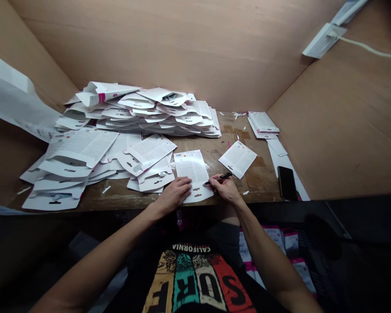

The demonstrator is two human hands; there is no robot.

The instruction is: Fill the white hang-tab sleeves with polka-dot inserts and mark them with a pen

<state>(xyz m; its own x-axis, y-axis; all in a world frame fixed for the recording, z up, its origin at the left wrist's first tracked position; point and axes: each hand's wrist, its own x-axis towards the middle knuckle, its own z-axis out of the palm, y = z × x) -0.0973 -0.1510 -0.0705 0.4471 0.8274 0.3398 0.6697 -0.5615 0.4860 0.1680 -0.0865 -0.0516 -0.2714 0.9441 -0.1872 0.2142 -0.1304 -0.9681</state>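
Observation:
My left hand (173, 195) lies flat on the lower left edge of a printed white cardboard hang-tab card (191, 168), its fingers together and not gripping. My right hand (224, 189) is shut on a black marker pen (220, 177), whose tip is at the card's right edge. A loose white card (237, 159) lies to the right of my right hand. Left of my left hand, more hang-tab cards (151, 150) overlap. Behind them rises a large heap of white cards (140, 111), some with pink strips.
The scarred wooden table (247, 191) is walled by plywood panels (169, 48). A squared stack of cards (262, 124) stands at the back right, and a black smartphone (287, 183) lies near the right edge. Pink-marked cards (275, 237) sit below the table, right of my lap.

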